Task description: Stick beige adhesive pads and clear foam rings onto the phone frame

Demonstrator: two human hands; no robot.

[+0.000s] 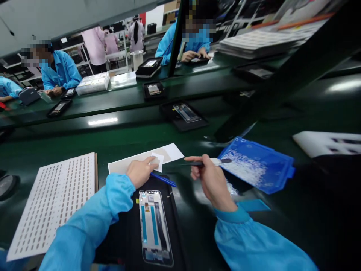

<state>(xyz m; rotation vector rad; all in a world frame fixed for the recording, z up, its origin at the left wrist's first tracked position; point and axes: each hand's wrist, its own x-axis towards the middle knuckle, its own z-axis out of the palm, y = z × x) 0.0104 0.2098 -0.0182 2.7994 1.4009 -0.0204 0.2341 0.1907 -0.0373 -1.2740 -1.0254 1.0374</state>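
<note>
My left hand (140,171) rests with its fingertips pressing a small white square sticker (157,161) on a long white paper strip (146,159). My right hand (210,177) pinches dark tweezers (210,162) whose tip points right, over the near edge of a blue tray (282,165) filled with small white bits. Below the hands an open phone frame (154,226) lies on a black holder (180,233). A blue pen (163,180) lies just under my left hand.
A white perforated sheet (56,199) lies at left. On the green conveyor lie more phones in black holders (184,114). Co-workers in blue coats (60,71) sit across the line. White sheet (327,143) at right.
</note>
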